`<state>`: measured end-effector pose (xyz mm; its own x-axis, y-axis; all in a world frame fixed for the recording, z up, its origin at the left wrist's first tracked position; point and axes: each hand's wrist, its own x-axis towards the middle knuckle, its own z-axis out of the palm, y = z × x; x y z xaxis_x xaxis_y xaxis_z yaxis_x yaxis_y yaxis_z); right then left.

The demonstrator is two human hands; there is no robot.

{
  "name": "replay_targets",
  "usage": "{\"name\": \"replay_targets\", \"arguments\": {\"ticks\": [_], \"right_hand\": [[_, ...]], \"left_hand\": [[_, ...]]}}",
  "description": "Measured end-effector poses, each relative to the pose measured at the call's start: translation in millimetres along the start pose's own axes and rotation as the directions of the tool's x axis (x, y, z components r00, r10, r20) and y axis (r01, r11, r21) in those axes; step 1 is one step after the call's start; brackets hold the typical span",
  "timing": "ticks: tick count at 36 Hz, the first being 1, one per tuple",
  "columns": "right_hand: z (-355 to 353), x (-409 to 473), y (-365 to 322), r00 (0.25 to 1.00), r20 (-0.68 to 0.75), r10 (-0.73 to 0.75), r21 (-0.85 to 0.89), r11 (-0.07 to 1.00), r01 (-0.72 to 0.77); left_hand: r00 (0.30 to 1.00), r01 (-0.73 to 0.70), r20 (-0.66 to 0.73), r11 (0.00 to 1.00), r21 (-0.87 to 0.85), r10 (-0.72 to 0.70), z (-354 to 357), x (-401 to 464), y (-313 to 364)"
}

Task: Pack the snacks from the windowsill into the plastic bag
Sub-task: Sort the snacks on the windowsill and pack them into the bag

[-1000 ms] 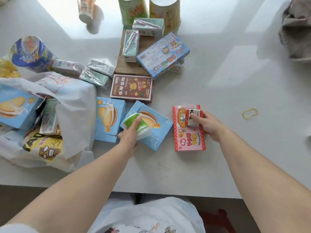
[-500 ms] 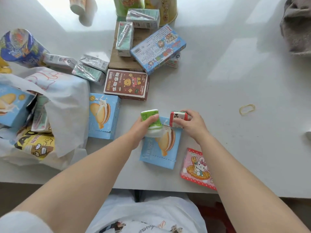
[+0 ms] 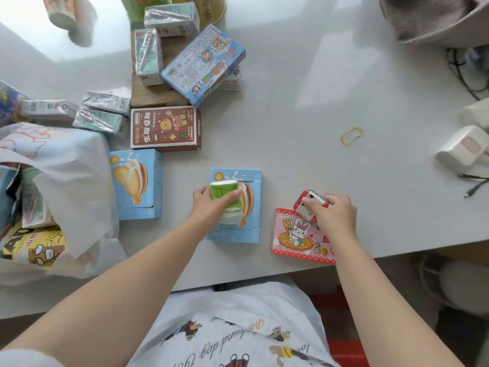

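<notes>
White windowsill [image 3: 304,115] was covered in snack boxes, with the plastic bag [image 3: 68,165] open at the far left. Left hand [image 3: 211,205] gripped a green-topped cup [image 3: 225,197] over a blue biscuit box [image 3: 251,178], whose long axis ran away from the person. Right hand [image 3: 333,215] pinched a small red-and-white carton [image 3: 308,201], tilted, over the pink waffle pack [image 3: 296,237] at the near edge.

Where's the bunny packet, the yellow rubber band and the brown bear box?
bunny packet [image 3: 296,234], head view, on the bunny's picture.
yellow rubber band [image 3: 343,138], head view, on its left side.
brown bear box [image 3: 165,127], head view, on the printed front.
</notes>
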<state>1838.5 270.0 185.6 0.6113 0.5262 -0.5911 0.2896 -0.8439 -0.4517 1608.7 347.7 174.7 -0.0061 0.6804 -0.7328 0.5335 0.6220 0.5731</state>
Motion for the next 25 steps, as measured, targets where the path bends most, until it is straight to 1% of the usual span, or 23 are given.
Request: {"name": "replay_targets", "arguments": {"ticks": [2, 4, 6, 9, 11, 14, 18, 20, 23, 25], "right_hand": [[-1.7, -15.6, 9.4, 0.983, -0.173, 0.068, -0.006, 0.998, -0.070], [-1.9, -27.8, 19.7, 0.953, -0.262, 0.151, 0.053, 0.988, -0.142], [-1.0, -35.8, 27.3, 0.932, -0.248, 0.265, 0.151, 0.961, -0.233], [2.2, -41.4, 32.0, 0.886, -0.134, 0.445, 0.310, 0.868, -0.389], [8.4, -42.2, 33.3, 0.880, -0.093, 0.465, 0.379, 0.834, -0.401], [16.2, -38.9, 26.4, 0.896, -0.086, 0.437, 0.401, 0.838, -0.370], [17.5, -30.9, 11.4, 0.920, -0.132, 0.369, 0.341, 0.888, -0.307], [16.5, -27.0, 8.7, 0.936, -0.131, 0.328, 0.255, 0.923, -0.287], [14.0, -27.1, 7.8, 0.962, -0.033, 0.270, -0.009, 0.963, -0.270], [12.6, -31.4, 9.1, 0.973, 0.063, 0.224, -0.231, 0.951, -0.204]], "left_hand": [[1.000, -0.015, -0.005, 0.999, 0.033, 0.015, 0.2, 0.7, 3.6], [1.000, -0.029, -0.006, 0.997, 0.076, 0.030, 0.9, 1.4, 5.8], [0.999, -0.034, -0.014, 0.994, 0.104, 0.035, 1.8, 1.9, 6.9], [0.999, -0.043, -0.015, 0.993, 0.109, 0.044, 3.3, 0.2, 7.6], [0.999, -0.049, -0.007, 0.993, 0.109, 0.050, 4.0, -0.5, 6.8], [0.998, -0.055, 0.001, 0.992, 0.113, 0.055, 3.4, -0.4, 6.7], [0.999, -0.038, -0.005, 0.994, 0.098, 0.039, -0.4, -0.8, 7.0], [0.999, -0.033, -0.006, 0.995, 0.091, 0.034, -3.2, -1.7, 4.8], [1.000, -0.010, 0.011, 0.997, 0.070, 0.009, -7.3, -2.0, -1.6], [0.999, 0.014, 0.029, 0.998, 0.065, -0.016, -9.2, -2.2, -6.2]]}}
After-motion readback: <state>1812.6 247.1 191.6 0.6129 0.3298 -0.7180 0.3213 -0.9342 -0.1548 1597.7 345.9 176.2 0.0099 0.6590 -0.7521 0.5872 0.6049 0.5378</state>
